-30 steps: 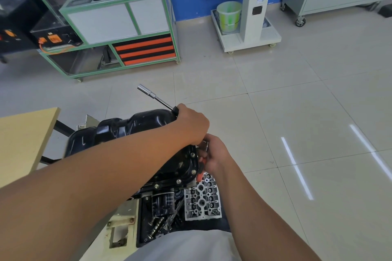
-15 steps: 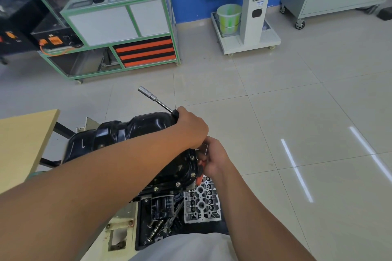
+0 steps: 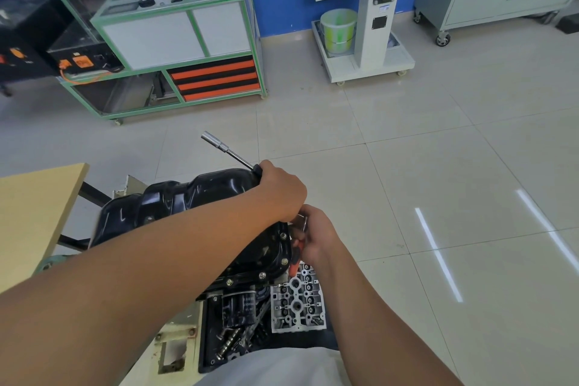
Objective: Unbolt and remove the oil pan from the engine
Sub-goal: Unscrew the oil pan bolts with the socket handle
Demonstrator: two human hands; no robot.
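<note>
Hands barely moved, left hand gripping socket wrench, right hand clutching red-handled tool

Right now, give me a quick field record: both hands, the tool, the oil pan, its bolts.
left hand: grips the socket driver handle, above the pan's right end
socket driver: shaft and socket point up and away, not on a bolt
right hand: at the pan's right edge, holds a small metal piece and a red-handled tool
oil pan: black, seated on the engine
flange bolts: several in place along the near edge
</note>
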